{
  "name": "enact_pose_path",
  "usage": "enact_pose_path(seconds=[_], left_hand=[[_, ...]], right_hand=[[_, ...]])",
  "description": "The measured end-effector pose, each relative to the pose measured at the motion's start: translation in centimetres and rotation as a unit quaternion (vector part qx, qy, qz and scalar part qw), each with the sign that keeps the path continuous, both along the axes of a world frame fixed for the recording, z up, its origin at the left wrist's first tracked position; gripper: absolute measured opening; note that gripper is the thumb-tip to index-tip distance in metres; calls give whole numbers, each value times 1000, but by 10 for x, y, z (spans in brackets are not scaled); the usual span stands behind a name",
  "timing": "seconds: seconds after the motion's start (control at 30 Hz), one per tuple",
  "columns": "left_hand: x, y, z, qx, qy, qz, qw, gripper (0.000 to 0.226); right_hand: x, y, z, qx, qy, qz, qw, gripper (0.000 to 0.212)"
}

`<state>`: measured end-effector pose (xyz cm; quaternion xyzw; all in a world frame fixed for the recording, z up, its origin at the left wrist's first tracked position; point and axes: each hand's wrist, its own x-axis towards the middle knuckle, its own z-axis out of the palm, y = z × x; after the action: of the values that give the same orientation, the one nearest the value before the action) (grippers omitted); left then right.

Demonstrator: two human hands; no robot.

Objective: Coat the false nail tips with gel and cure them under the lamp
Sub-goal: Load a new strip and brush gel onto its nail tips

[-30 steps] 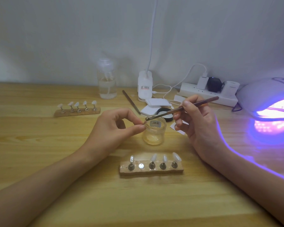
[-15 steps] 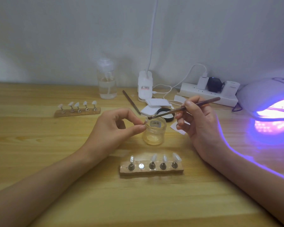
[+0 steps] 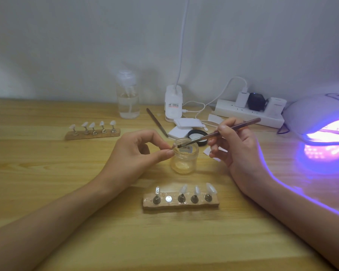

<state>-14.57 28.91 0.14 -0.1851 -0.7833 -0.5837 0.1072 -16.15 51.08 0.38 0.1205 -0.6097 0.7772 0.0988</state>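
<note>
My left hand [image 3: 139, 153] pinches a small nail tip [image 3: 173, 146] between thumb and forefinger, right at the rim of the open glass gel jar [image 3: 184, 160]. My right hand [image 3: 237, 147] grips a thin brown brush [image 3: 219, 133], whose bristle end sits over the jar mouth beside the tip. In front of me lies a wooden holder [image 3: 181, 204] with several nail tips on metal stands and one bare magnet spot. A second wooden holder [image 3: 92, 133] with several tips lies at the back left. The curing lamp [image 3: 321, 118] glows purple at the right.
A clear pump bottle [image 3: 128, 100], a white desk-lamp base [image 3: 173, 103] and a power strip [image 3: 249, 113] with plugs stand along the wall. A metal tool [image 3: 157, 122], white pads [image 3: 186, 125] and the black jar lid [image 3: 198, 135] lie behind the jar.
The brush has shifted slightly right and its bristle end has dipped lower toward the jar mouth. My left hand holds the nail tip in nearly the same place.
</note>
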Motion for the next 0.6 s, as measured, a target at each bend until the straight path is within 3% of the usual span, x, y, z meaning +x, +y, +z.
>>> enact_pose_path(seconds=[0.17,0.6], left_hand=[[0,0,0,-2,-3,-1,1000,22],[0,-1,-2,-13,13,0,1000,13]], right_hand=[[0,0,1,-10,14,40,999,13],[-2,2,0,-20,-10,5,1000,19]])
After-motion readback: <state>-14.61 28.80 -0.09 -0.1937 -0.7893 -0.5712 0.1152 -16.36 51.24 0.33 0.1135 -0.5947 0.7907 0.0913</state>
